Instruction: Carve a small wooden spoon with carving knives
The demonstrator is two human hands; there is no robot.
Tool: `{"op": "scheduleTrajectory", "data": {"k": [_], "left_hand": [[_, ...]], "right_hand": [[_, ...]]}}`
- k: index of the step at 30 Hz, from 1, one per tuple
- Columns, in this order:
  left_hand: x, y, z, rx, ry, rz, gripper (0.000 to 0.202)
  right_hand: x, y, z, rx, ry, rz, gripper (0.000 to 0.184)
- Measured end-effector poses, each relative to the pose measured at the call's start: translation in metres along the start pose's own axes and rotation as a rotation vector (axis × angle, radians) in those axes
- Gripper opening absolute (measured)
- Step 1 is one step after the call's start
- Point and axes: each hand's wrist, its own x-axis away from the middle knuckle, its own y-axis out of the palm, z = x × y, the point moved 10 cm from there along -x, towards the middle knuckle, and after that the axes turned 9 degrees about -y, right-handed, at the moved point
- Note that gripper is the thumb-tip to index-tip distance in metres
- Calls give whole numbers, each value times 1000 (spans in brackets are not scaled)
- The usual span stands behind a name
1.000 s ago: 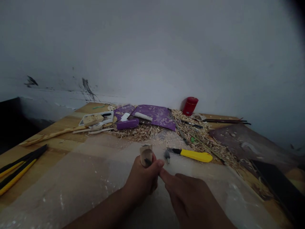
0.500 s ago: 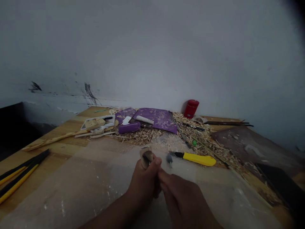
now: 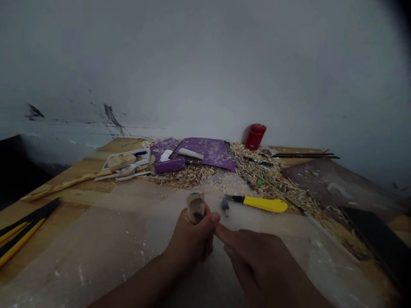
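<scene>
My left hand is wrapped round a small pale wooden piece with a hollow in its upper face. Its thumb lies along the near side of the piece. A dark spot or tip shows in the hollow beside the thumb; I cannot tell which. My right hand is closed, its index finger reaching to my left thumb. Whatever it grips is hidden. Just beyond the hands lie a small grey grinding bit and a yellow utility knife.
Wood shavings surround purple sheets. A red canister leans by the wall. At left are black-and-yellow handles, a long stick and a white tray. A dark flat object lies right. Clear sheeting covers the front.
The wooden piece now stands more upright and shows more of its hollow. My right hand has shifted slightly right, away from the piece. The whole view has moved a little.
</scene>
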Motion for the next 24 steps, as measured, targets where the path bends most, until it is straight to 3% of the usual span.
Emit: {"op": "scheduleTrajectory", "data": {"k": [7,12,17,21,24], "left_hand": [[6,-16,1,130,37,163,30],[5,-17,0,136,42,139,29],[5,-10,2,165,37,104,34],[3,-1,5,146,11,-59,37],[4,6,9,107,30,-221,41]], "right_hand": [[-1,17,-11,87,-101,151,36],[-8,18,-8,-86,-31,216,29],[-14,16,-2,-247,71,186,27],[-11,6,6,-456,145,133,28],[-9,-1,4,-481,124,12,37]]}}
